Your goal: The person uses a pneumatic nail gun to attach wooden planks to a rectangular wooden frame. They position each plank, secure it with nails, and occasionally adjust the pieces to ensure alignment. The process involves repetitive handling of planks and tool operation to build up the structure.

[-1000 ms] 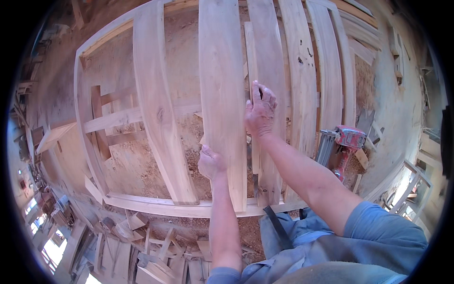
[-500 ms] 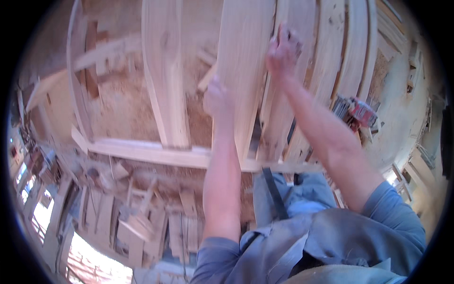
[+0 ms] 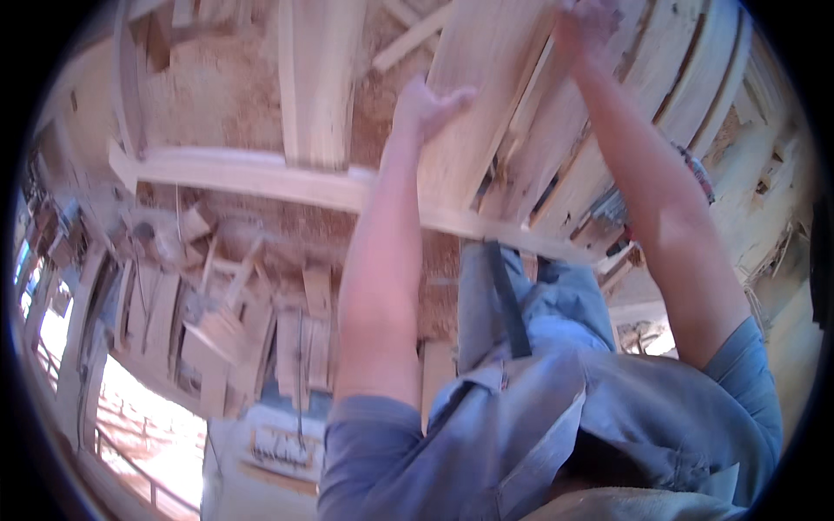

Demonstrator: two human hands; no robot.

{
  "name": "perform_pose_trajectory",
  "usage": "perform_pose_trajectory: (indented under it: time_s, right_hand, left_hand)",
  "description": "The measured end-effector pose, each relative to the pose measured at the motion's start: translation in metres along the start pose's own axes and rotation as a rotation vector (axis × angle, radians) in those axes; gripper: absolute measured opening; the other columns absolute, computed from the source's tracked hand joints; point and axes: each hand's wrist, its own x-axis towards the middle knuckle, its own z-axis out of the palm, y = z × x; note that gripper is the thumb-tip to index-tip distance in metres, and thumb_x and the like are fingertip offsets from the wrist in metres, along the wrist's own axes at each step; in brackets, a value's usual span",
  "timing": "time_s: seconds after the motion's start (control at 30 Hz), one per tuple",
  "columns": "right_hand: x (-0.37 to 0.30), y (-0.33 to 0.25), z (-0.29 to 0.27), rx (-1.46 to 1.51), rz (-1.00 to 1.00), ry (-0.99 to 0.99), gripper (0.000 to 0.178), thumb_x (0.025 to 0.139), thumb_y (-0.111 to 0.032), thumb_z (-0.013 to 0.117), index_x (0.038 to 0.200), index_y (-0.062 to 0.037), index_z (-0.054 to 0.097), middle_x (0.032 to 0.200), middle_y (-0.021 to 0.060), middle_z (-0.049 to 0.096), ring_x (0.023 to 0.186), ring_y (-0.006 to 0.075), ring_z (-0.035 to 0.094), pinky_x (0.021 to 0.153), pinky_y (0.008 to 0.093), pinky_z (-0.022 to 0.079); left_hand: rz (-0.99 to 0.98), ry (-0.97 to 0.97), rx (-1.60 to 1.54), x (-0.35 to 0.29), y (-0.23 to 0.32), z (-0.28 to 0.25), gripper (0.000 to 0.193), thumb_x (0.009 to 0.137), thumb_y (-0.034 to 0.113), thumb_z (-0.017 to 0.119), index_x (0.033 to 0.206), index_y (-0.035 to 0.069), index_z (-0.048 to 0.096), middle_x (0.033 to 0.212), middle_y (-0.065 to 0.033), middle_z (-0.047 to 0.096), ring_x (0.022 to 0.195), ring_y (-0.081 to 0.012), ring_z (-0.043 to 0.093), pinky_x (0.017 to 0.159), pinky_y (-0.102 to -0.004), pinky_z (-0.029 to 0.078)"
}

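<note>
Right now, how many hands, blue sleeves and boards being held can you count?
Hands: 2, the left hand and the right hand
Blue sleeves: 2
Boards under both hands: 1, the wide plank
Total: 5

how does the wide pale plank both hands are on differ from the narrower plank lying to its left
The wide pale wooden plank is broader than the narrower pale wooden plank. The wide one slants to the right; the narrower one runs nearly straight up the picture. The left hand presses the wide plank's left edge and the right hand is at its upper right edge; nothing touches the narrower one. Both are bare light wood crossing the horizontal rail.
</note>
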Motion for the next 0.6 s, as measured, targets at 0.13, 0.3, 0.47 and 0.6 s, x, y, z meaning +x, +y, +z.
perform_pose_trajectory:
  time_s: [0.13, 0.3, 0.47, 0.6]
  right_hand:
    - [0.036, -0.018, -0.035, 0.580, 0.415, -0.104, 0.056, 0.092, -0.024, 0.058, 0.145, -0.0095, 0.050, 0.138, 0.0191, 0.049, 0.129, 0.0386, 0.042, 0.109, 0.0528, 0.032]
    - [0.036, -0.010, -0.051, 0.665, 0.495, -0.166, 0.061, 0.089, -0.020, 0.061, 0.148, -0.0089, 0.047, 0.137, 0.0172, 0.046, 0.130, 0.0368, 0.041, 0.109, 0.0507, 0.033]
    - [0.034, 0.003, -0.056, 0.805, 0.456, -0.180, 0.061, 0.090, -0.017, 0.062, 0.149, -0.0090, 0.046, 0.141, 0.0155, 0.045, 0.130, 0.0362, 0.039, 0.110, 0.0487, 0.031]
    - [0.040, 0.006, -0.072, 0.851, 0.421, -0.216, 0.063, 0.087, -0.017, 0.066, 0.147, -0.0066, 0.048, 0.139, 0.0145, 0.047, 0.129, 0.0347, 0.041, 0.109, 0.0482, 0.031]
  left_hand:
    - [0.185, 0.258, 0.127, 0.019, 0.008, -0.009, 0.090, 0.077, 0.051, 0.081, 0.138, -0.009, 0.051, 0.138, -0.0256, 0.056, 0.126, -0.0349, 0.056, 0.106, -0.0411, 0.045]
    - [0.594, 0.549, 0.313, 0.069, 0.117, -0.050, 0.069, 0.098, 0.045, 0.061, 0.143, -0.006, 0.047, 0.146, -0.0261, 0.047, 0.142, -0.0383, 0.037, 0.118, -0.0456, 0.028]
    - [0.632, 0.563, 0.495, 0.141, 0.170, -0.044, 0.066, 0.102, 0.049, 0.051, 0.142, -0.003, 0.049, 0.148, -0.0253, 0.046, 0.145, -0.0391, 0.032, 0.121, -0.0480, 0.019]
    - [0.544, 0.534, 0.657, 0.184, 0.185, -0.017, 0.063, 0.102, 0.052, 0.046, 0.131, -0.003, 0.057, 0.137, -0.0275, 0.055, 0.140, -0.0360, 0.040, 0.122, -0.0474, 0.018]
